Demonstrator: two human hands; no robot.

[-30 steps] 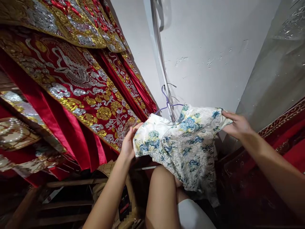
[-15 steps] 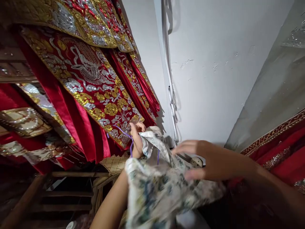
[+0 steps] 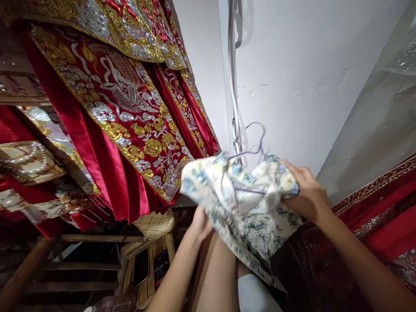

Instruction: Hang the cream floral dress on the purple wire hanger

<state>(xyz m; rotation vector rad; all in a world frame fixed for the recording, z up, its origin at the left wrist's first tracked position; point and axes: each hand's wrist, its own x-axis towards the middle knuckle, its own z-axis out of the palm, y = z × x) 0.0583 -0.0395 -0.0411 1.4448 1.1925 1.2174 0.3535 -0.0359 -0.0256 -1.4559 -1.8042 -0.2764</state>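
Note:
I hold a small cream dress with blue and green flowers [image 3: 247,208] in front of me, bunched and turned so its pale inside shows. A thin purple wire hanger [image 3: 251,149] sits in its neck, hook pointing up. My right hand [image 3: 305,195] is closed on the dress's right edge near the shoulder. My left hand [image 3: 199,223] is under the dress's lower left side, its fingers hidden behind the cloth. My bare knee [image 3: 217,268] is below the dress.
Red garments thick with gold and silver embroidery [image 3: 123,99] hang at the left. A white wall [image 3: 292,78] with a thin cable [image 3: 232,86] is ahead. A wooden chair with a woven seat [image 3: 154,225] and a phone [image 3: 160,266] stand below. Dark red cloth [image 3: 373,221] lies right.
The dress was held spread by both shoulders, then gathered low. Now it is raised again, turned inside out toward me, with my left hand moved under it and my right gripping its right edge.

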